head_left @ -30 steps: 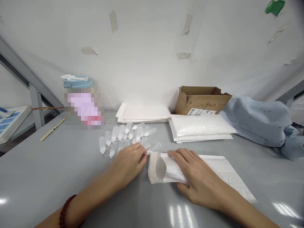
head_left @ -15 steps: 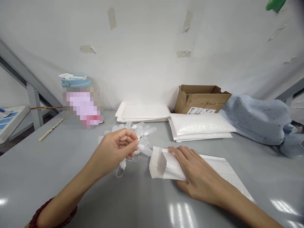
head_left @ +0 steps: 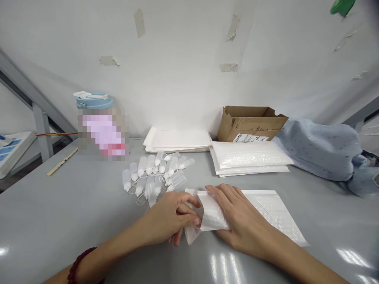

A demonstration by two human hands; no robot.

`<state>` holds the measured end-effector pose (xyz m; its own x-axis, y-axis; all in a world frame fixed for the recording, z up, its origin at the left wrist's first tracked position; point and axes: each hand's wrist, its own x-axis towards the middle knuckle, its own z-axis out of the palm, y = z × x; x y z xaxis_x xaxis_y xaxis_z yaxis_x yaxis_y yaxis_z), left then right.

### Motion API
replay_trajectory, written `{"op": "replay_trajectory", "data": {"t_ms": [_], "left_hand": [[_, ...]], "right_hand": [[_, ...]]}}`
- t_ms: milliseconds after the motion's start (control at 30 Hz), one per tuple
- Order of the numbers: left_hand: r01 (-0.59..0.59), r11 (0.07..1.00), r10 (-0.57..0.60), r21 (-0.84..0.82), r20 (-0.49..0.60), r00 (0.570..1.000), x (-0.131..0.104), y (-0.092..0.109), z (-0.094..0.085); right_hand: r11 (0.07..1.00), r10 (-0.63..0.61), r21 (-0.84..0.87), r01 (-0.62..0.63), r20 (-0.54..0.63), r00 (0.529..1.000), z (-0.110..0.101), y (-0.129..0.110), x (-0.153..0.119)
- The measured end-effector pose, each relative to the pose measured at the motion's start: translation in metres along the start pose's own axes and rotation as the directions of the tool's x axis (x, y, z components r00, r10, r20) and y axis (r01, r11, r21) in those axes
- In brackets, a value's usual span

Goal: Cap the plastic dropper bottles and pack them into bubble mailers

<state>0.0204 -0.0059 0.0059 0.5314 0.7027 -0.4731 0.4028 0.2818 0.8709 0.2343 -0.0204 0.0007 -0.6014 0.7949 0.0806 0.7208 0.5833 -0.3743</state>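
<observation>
A white bubble mailer [head_left: 214, 213] lies on the grey table with its mouth facing left. My right hand [head_left: 237, 215] is wrapped over it near the opening and squeezes its sides. At the mouth is my left hand [head_left: 180, 219], its fingers curled and the thumb tip just inside the opening; whatever they hold is hidden. Several small translucent squeeze bottles [head_left: 151, 191] with white tethered caps lie in a group behind and to the left of my left hand.
Flat white mailers [head_left: 179, 139] lie by the wall, and padded ones [head_left: 253, 154] are stacked before a cardboard box [head_left: 251, 122]. Light blue fabric [head_left: 321, 150] is at the right. A blue-lidded container [head_left: 94, 101] and a thin stick [head_left: 62, 161] are at the left.
My left hand has moved right and nearer to me, from beside the bottles to the mailer's mouth. The small bottle it pinched is out of sight. The mailer's mouth has shifted slightly.
</observation>
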Motion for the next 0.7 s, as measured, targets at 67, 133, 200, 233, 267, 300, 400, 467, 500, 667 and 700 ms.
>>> {"op": "replay_trajectory", "data": {"t_ms": [67, 133, 200, 233, 267, 300, 400, 467, 500, 667, 700], "left_hand": [[-0.071, 0.994, 0.076, 0.081, -0.058, 0.995, 0.000, 0.000, 0.005], [-0.200, 0.950, 0.237, 0.238, -0.136, 0.962, 0.001, -0.001, 0.009], [-0.314, 0.843, 0.411, 0.436, -0.147, 0.900, 0.003, -0.005, 0.013], [-0.352, 0.775, 0.477, 0.524, -0.121, 0.870, 0.004, -0.009, 0.014], [-0.390, 0.703, 0.538, 0.595, -0.086, 0.838, 0.005, -0.012, 0.015], [-0.425, 0.629, 0.593, 0.651, -0.049, 0.804, 0.005, -0.016, 0.016], [-0.483, 0.471, 0.703, 0.738, 0.017, 0.711, 0.005, -0.021, 0.015], [-0.448, 0.468, 0.723, 0.761, -0.039, 0.690, 0.003, -0.018, 0.009], [-0.391, 0.497, 0.718, 0.774, -0.114, 0.687, 0.001, -0.014, 0.005], [0.105, 0.624, 0.497, 0.774, -0.497, 0.711, -0.007, 0.003, -0.023], [0.191, 0.593, 0.437, 0.782, -0.512, 0.740, -0.007, 0.004, -0.028]], "right_hand": [[1.000, -0.019, 0.003, 0.019, -0.002, 1.000, 0.001, -0.001, 0.000], [0.999, -0.033, 0.011, 0.033, -0.004, 0.999, 0.002, -0.003, -0.001], [0.999, -0.042, 0.023, 0.042, 0.002, 0.999, 0.002, -0.005, -0.001], [0.999, -0.046, 0.026, 0.045, 0.010, 0.999, 0.003, -0.006, -0.001], [0.998, -0.048, 0.029, 0.048, 0.017, 0.999, 0.003, -0.007, -0.001], [0.998, -0.049, 0.033, 0.049, 0.026, 0.998, 0.003, -0.007, -0.001], [0.999, -0.031, 0.041, 0.029, 0.038, 0.999, 0.002, -0.008, 0.000], [0.999, -0.013, 0.045, 0.011, 0.044, 0.999, 0.001, -0.009, 0.000], [0.999, -0.007, 0.044, 0.004, 0.048, 0.999, 0.000, -0.009, 0.000], [0.999, 0.016, 0.041, -0.018, 0.053, 0.998, -0.003, -0.009, 0.001], [0.999, 0.017, 0.043, -0.019, 0.054, 0.998, -0.003, -0.009, 0.001]]}}
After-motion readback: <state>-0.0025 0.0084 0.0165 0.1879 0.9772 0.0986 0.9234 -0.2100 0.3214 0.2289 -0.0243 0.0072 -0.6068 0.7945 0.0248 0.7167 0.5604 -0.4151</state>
